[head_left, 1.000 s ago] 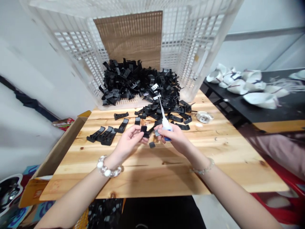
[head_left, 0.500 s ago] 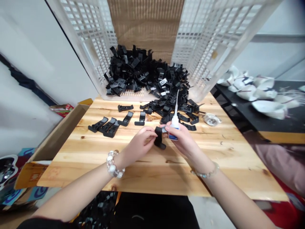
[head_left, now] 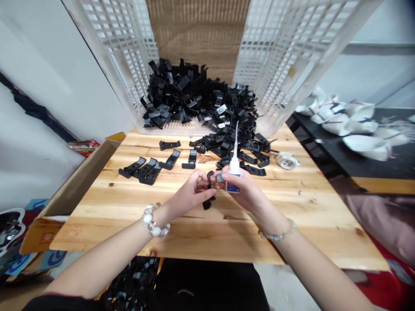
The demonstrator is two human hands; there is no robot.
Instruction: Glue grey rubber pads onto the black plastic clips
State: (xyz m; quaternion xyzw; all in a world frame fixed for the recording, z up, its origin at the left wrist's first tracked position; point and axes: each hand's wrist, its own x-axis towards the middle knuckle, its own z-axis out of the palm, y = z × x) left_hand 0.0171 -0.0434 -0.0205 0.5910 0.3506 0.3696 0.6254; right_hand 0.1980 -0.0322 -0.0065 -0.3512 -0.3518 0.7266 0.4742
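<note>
My left hand (head_left: 196, 188) pinches a black plastic clip (head_left: 208, 202) above the table, its fingers covering much of the clip. Close beside it, my right hand (head_left: 244, 188) is wrapped round a small glue bottle (head_left: 233, 185) with a white cap and a long thin nozzle pointing up. A small grey pad (head_left: 221, 177) sits between the right thumb and fingertips, near the clip. To the left lie several clips (head_left: 151, 172) with grey pads on them. More loose black clips (head_left: 223, 144) spill onto the table behind my hands.
A white plastic crate (head_left: 272, 86) on its side holds a heap of black clips (head_left: 184, 93). A roll of clear tape (head_left: 287, 160) lies at the right. Open cardboard box (head_left: 78, 185) on the left; white cup-shaped pieces (head_left: 366, 147) on a dark table at right.
My left hand has turned the clip more edge-on and moved it slightly left, its fingers now wrapping over it. The glue bottle has shifted slightly left with my right hand.
</note>
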